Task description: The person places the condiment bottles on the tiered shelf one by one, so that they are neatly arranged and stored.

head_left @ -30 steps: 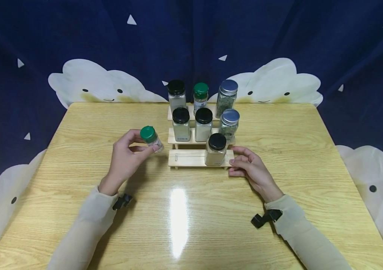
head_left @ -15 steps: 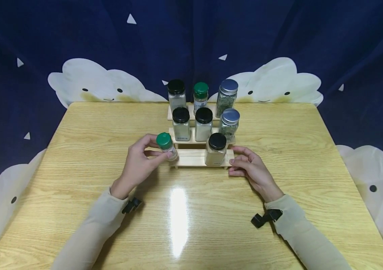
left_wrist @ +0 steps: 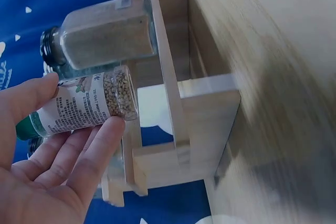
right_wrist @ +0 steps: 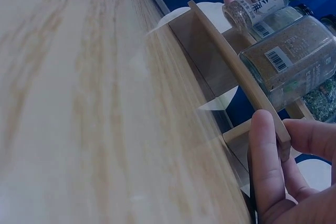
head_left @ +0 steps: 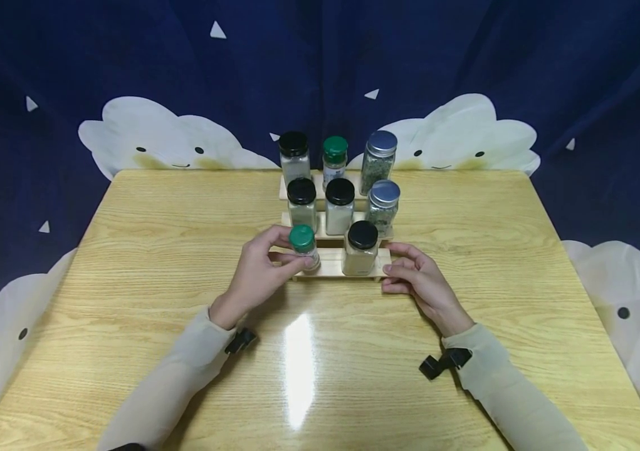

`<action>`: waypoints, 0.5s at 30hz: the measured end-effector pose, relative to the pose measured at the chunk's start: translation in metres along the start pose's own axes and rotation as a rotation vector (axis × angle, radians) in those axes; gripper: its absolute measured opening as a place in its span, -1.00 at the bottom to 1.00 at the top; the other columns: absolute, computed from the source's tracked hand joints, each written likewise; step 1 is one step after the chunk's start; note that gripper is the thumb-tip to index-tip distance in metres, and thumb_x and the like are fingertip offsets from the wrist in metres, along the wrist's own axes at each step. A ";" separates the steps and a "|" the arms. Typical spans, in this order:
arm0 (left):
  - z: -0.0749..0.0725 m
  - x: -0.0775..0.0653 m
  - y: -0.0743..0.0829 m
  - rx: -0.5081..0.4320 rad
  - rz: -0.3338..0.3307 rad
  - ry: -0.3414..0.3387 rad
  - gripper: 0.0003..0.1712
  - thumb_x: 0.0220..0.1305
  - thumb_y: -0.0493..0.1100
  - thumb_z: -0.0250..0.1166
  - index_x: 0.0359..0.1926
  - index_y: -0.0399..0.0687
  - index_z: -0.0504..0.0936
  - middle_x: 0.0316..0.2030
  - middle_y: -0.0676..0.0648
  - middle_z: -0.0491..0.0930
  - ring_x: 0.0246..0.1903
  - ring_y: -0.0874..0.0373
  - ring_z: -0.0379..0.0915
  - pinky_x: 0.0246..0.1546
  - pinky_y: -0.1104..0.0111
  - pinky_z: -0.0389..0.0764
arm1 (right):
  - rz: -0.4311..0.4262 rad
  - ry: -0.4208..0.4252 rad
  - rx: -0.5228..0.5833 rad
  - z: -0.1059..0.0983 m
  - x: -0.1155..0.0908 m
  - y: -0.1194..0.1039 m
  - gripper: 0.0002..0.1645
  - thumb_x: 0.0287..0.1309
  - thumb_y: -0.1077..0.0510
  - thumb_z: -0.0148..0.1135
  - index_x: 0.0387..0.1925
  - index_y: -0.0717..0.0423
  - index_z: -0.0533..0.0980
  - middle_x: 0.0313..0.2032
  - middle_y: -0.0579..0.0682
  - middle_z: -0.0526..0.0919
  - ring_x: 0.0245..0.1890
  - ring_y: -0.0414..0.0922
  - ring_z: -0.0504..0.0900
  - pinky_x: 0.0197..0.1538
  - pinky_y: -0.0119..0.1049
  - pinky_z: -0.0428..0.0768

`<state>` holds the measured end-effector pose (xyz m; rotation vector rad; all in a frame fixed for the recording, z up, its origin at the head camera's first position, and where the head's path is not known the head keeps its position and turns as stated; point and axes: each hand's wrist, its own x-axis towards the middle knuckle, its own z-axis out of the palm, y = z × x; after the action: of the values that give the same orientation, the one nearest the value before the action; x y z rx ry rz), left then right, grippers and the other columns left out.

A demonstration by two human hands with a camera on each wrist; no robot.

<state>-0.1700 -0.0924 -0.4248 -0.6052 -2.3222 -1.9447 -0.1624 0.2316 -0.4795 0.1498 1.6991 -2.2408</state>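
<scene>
My left hand holds a small spice jar with a green lid between thumb and fingers. Pale seeds and a printed white label show on the jar in the left wrist view, where a small gap parts its base from the shelf. It is over the left part of the lowest step of a wooden three-tier spice rack. At that step's right end, my right hand grips the board, with fingers on both faces of it in the right wrist view. A black-lidded jar of tan powder stands on the same step.
On the middle step stand two black-lidded jars and a silver-lidded jar. The top step bears a black-lidded jar, a green-lidded jar and a silver-lidded jar. A dark blue curtain hangs behind the table.
My left hand has carried the green-lidded jar rightward, from beside the rack to over its lowest step. The right hand keeps its grip on the rack's end.
</scene>
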 end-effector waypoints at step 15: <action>0.015 0.006 0.000 0.022 -0.047 -0.024 -0.51 0.22 -0.52 0.58 0.15 -0.40 0.64 -0.02 -0.23 0.68 -0.02 -0.11 0.69 0.03 0.32 0.81 | 0.009 0.009 -0.002 0.000 0.001 0.000 -0.36 0.48 0.53 0.14 0.49 0.38 0.24 -0.31 0.03 0.68 -0.40 -0.10 0.80 -0.20 -0.23 0.87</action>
<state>-0.1724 -0.0763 -0.4259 -0.5805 -2.3906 -1.9394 -0.1632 0.2316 -0.4795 0.1669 1.7009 -2.2351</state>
